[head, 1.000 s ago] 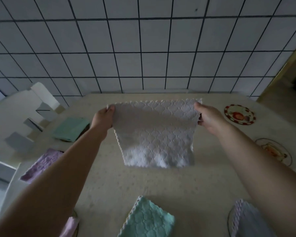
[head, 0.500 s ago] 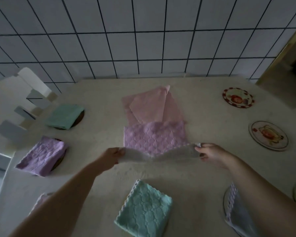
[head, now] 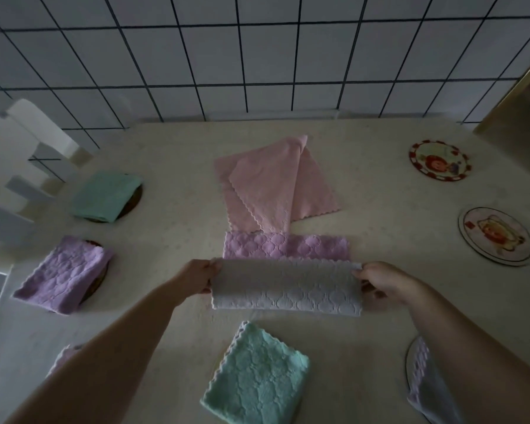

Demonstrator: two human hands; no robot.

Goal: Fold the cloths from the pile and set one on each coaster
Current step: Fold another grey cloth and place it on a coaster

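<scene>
A white quilted cloth (head: 286, 290) lies folded in half on the table, its two far corners pinched by my left hand (head: 196, 278) and my right hand (head: 380, 283). Behind it lies the pile: a purple cloth (head: 285, 246) and a pink cloth (head: 273, 186) spread loosely. Two round picture coasters (head: 439, 160) (head: 496, 235) sit bare at the right. Folded cloths rest on coasters at the left: a green one (head: 104, 195) and a purple one (head: 63, 273). A folded teal cloth (head: 256, 374) lies near me.
A white-tiled wall (head: 257, 56) runs behind the beige table (head: 380, 209). White chair parts (head: 28, 154) stand at the far left. Another folded pale cloth (head: 423, 381) lies on a coaster under my right forearm, and one more shows under my left arm (head: 63, 358).
The white cloth was held up spread in the air; both hands have lowered it toward me onto the table and folded it in half. The pile behind is now uncovered.
</scene>
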